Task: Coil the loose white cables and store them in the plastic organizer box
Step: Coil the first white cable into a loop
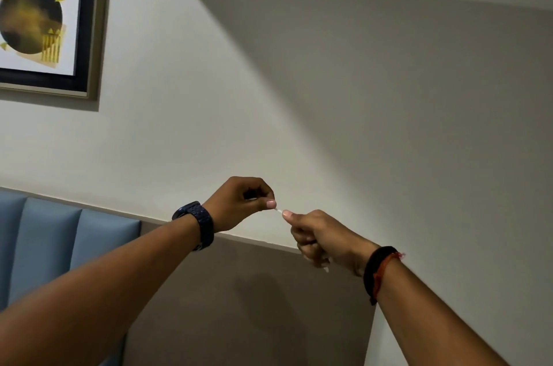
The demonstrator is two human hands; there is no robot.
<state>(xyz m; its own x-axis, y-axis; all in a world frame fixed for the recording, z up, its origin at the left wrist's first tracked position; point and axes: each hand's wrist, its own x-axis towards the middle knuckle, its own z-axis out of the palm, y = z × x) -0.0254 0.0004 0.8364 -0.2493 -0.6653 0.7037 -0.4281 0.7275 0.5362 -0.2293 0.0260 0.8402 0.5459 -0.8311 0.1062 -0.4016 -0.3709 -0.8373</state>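
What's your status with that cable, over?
Left hand pinches white cable. Right hand grips it too, fist curled. Organizer box not in view. Nothing blocking the hands.

Both forearms show bare from the wrist to the frame's edge. The wrist behind the left hand carries a dark navy watch whose broad strap has a bumpy, link-like texture. Behind the right hand sit a plain black band and, alongside it, a thin red-orange thread with a small frayed end sticking out.
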